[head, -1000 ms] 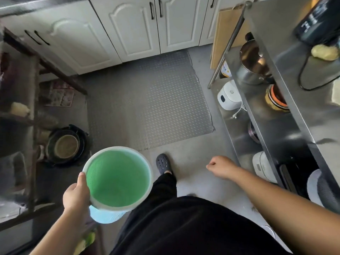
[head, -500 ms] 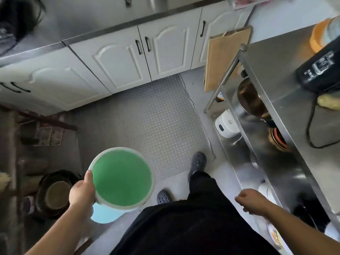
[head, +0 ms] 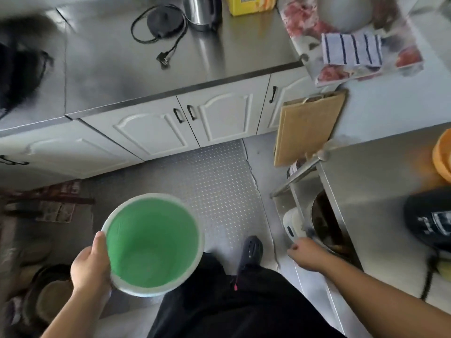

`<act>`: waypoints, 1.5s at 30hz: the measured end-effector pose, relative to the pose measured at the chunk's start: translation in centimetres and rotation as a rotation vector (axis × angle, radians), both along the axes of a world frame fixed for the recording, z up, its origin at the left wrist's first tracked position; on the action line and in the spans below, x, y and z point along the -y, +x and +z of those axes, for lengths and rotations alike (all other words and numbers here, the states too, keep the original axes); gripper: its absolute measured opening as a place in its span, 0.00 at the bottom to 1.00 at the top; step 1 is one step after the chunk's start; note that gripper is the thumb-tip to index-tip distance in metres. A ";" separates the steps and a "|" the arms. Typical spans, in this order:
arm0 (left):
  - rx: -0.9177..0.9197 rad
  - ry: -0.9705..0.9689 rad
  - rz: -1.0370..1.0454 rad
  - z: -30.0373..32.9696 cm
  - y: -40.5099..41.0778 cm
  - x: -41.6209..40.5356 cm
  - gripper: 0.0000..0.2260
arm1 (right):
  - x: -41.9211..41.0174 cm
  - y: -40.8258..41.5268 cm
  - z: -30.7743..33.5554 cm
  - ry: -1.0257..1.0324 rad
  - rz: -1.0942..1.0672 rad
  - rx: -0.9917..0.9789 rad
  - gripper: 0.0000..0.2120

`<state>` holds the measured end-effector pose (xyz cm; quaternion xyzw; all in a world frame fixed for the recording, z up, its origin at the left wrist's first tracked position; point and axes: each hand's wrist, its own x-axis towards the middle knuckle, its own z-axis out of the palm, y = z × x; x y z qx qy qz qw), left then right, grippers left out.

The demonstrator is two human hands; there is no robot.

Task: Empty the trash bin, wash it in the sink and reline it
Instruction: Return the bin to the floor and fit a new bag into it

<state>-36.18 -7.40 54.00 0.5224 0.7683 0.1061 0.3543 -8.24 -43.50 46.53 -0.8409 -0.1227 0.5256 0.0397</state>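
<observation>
— While the left hand [head: 90, 267] grips the rim of the green bin [head: 152, 243], thumb hooked over the pale edge, what is inside it?

— Nothing that shows: just the bare green wall and bottom, mouth turned up. It hangs over the floor by the grey mat [head: 207, 181], in front of the white cupboards [head: 156, 130].

— And the right hand [head: 305, 252]?

— Loosely curled and holding nothing, low beside the steel shelf [head: 380, 181].

— Other containers?

— A metal pot [head: 324, 223] on the lower shelf, its contents dark and unclear; a white cooker [head: 292, 223] just beside it. A steel kettle [head: 201, 12] and a yellow box [head: 251, 4] stand on the counter [head: 109, 64]. A dark pan [head: 48, 296] sits on the floor at the left.
</observation>
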 end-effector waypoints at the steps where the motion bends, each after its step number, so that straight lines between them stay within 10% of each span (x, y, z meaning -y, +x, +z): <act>1: 0.024 -0.015 0.011 0.1 1.6 -0.4 0.28 | -1.9 1.6 0.2 0.020 0.026 0.013 0.15; 10: 0.056 -0.107 0.021 -4.8 14.3 -7.2 0.28 | -14.1 11.2 -2.1 0.068 0.005 0.032 0.13; 21: -0.050 -0.167 -0.114 -24.8 29.3 -14.4 0.25 | -18.8 12.2 -18.3 -0.026 -0.059 -0.117 0.13; 32: 0.091 -0.290 -0.162 -48.5 40.1 -10.1 0.20 | -20.6 10.4 -39.2 0.017 0.145 -0.263 0.15; 45: 0.146 -0.339 -0.272 -61.7 42.7 -6.0 0.24 | -20.6 12.1 -48.4 0.043 0.123 -0.226 0.11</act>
